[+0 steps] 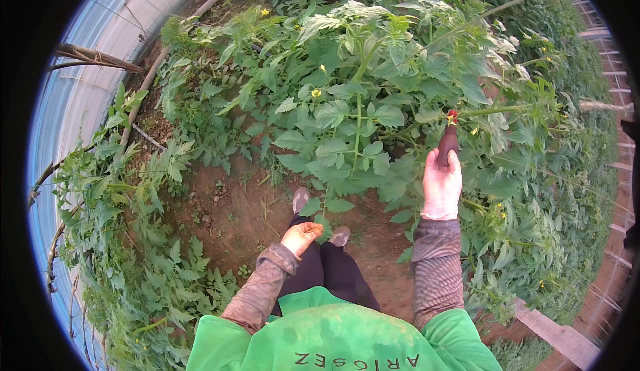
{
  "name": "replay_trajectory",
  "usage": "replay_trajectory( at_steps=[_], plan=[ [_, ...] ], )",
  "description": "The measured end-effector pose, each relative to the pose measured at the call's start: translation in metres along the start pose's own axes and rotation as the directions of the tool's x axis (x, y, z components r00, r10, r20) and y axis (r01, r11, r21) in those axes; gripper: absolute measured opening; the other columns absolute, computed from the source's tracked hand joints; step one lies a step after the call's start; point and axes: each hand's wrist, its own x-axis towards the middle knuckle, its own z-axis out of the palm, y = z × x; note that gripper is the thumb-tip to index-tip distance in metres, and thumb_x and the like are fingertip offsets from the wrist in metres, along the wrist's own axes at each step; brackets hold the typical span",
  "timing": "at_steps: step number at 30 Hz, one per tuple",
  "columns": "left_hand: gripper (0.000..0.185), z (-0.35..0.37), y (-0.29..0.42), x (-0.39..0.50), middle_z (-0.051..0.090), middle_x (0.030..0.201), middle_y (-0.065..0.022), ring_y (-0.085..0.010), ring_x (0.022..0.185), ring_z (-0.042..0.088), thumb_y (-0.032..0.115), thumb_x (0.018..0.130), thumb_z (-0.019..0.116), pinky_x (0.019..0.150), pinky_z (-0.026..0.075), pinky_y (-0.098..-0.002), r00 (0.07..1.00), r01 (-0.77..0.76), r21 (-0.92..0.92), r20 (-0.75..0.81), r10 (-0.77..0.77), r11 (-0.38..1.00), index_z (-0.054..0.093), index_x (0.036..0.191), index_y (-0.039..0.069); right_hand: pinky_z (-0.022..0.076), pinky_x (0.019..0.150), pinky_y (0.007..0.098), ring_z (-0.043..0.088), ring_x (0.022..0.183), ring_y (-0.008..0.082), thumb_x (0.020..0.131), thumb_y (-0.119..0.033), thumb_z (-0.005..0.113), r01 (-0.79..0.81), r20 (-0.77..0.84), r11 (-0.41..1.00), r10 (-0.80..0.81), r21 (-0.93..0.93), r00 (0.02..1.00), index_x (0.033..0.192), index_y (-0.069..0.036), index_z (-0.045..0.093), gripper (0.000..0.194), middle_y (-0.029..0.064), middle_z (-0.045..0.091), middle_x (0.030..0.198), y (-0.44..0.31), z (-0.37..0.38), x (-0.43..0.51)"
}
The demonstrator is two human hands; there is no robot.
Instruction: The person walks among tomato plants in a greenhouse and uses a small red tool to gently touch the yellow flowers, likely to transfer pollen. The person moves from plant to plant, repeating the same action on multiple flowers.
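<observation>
My right hand (pixel 443 183) grips a dark brown, bottle-shaped handheld device (pixel 448 146) between thumb and fingers. The device's red tip (pixel 452 116) is at a small yellow tomato flower (pixel 451 120) beside a green stem. My left hand (pixel 301 237) hangs low in front of my thighs, its fingers drawn together near a tomato leaf; whether anything small is between them cannot be told. Tomato plants (pixel 357 121) with broad leaves spread in front of me, and another yellow flower (pixel 316 93) shows at their middle.
A plastic sheet wall (pixel 80 101) curves along the left, with wooden poles (pixel 100 58) beside it. A string (pixel 500 8) slants across the plants at the upper right. Bare soil (pixel 225 211) lies around my shoes (pixel 301 200). A pale board (pixel 555 331) is at the lower right.
</observation>
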Motion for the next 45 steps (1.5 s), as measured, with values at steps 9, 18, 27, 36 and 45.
replay_trajectory(
  at_steps=[9,18,27,36,45],
  plan=[
    [0.017,0.165,0.131,0.176,0.059,0.075,0.0016,-0.0073,0.060,0.049,0.005,0.086,0.053,0.054,0.039,-0.0204,0.985,-0.167,-0.339,-0.020,0.170,0.926,0.061,0.100,0.006,0.0516,0.073,0.0312,0.056,0.084,0.0187,0.087,-0.009,0.057,-0.038,-0.142,0.991,0.019,-0.132,0.990,0.113,-0.003,0.046,0.029,0.0094,0.054,0.103,-0.008,-0.096,-0.088],
    [0.041,0.232,0.168,0.364,0.065,0.100,-0.0176,-0.0302,0.088,0.062,0.030,0.079,0.066,0.076,0.047,-0.0365,0.869,-0.237,0.888,0.012,0.495,0.394,0.061,0.104,-0.002,0.0509,0.071,0.0326,0.056,0.081,0.0200,0.083,-0.010,0.061,-0.014,-0.502,0.996,-0.031,-0.085,0.864,0.109,-0.009,0.048,0.029,0.0074,0.055,0.101,-0.018,-0.231,-0.201],
    [0.024,0.240,0.136,0.360,0.065,0.084,-0.0058,-0.0171,0.067,0.057,0.017,0.088,0.057,0.059,0.042,-0.0288,0.793,-0.297,0.086,-0.533,0.296,0.951,0.060,0.107,0.002,0.0483,0.075,0.0325,0.055,0.083,0.0180,0.085,-0.011,0.060,0.061,-0.568,0.998,-0.067,-0.029,0.821,0.113,-0.009,0.047,0.032,0.0053,0.054,0.101,-0.017,-0.268,-0.218],
    [0.019,0.223,0.049,0.197,0.066,0.088,-0.0082,-0.0151,0.072,0.060,0.023,0.094,0.050,0.063,0.047,-0.0258,0.962,-0.272,-0.373,-0.089,0.258,0.887,0.054,0.101,0.006,0.0478,0.073,0.0324,0.054,0.081,0.0180,0.081,-0.014,0.064,0.045,-0.430,0.992,0.008,0.114,0.903,0.113,-0.010,0.049,0.034,0.0040,0.056,0.105,-0.025,-0.281,-0.215],
    [0.055,0.059,-0.093,-0.024,0.064,0.106,-0.0155,-0.0308,0.095,0.062,0.029,0.082,0.057,0.087,0.046,-0.0385,0.897,-0.084,0.972,0.170,-0.409,0.219,0.044,0.131,0.007,0.0426,0.069,0.0313,0.048,0.080,0.0190,0.076,-0.017,0.064,-0.293,-0.083,0.954,0.298,0.070,0.951,0.115,-0.010,0.051,0.042,0.0034,0.057,0.107,-0.018,-0.248,-0.177]
  ],
)
